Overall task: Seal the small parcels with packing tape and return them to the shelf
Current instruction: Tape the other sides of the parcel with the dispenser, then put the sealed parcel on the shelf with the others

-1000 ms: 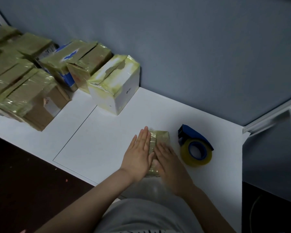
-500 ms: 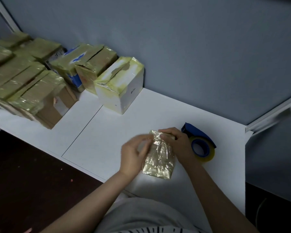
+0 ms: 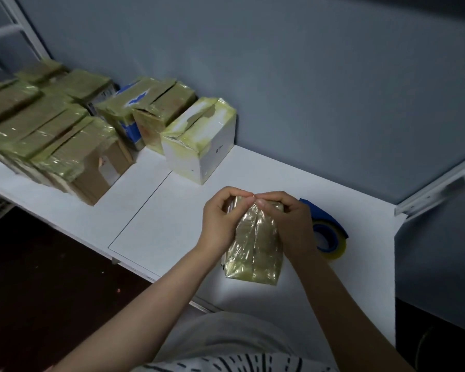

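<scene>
A small parcel, wrapped all over in shiny yellowish tape, is tipped up on the white shelf with its near end down. My left hand grips its far left edge with curled fingers. My right hand pinches the far top edge, fingertips meeting those of the left. A blue tape dispenser with a yellowish roll lies just right of my right hand, partly hidden by it.
A white taped box stands behind the parcel near the grey wall. Several more taped cardboard parcels are stacked along the shelf to the left. A white metal frame runs at the right edge.
One second ago both hands lay flat on the parcel. They then lifted its far end, and now hold it tipped up higher and closer to me.
</scene>
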